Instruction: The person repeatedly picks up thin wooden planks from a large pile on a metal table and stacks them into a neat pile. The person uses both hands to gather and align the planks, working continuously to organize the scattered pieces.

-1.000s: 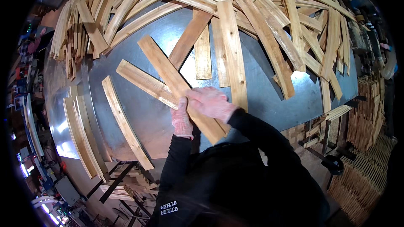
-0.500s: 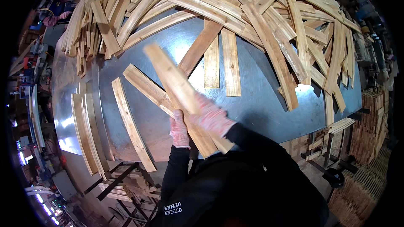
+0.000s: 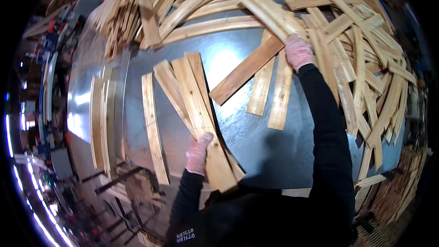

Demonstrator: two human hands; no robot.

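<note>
My left hand (image 3: 199, 154), in a pink-and-white knit glove, is closed on the near part of a wooden board (image 3: 196, 98). Its thumb lies over the board's edge and its other fingers are hidden underneath. More boards fan out beneath that one, one to its left and one to its right. Far off to the right, my gloved right hand (image 3: 298, 52) is closed at the near end of a pale wooden board (image 3: 266, 11) at the pile's edge. A darker brown board (image 3: 247, 70) lies slanted just left of this hand, over two paler boards.
A large heap of loose boards (image 3: 361, 64) covers the far and right parts of the metal table (image 3: 192, 206). A single board (image 3: 154, 128) and a small upright group of boards (image 3: 103, 123) lie at the left. Stacked wood (image 3: 398, 183) stands beyond the right edge.
My right hand has moved from beside my left hand to the far right pile. The blurred board it held now lies over the boards in my left hand. My view has shifted.
</note>
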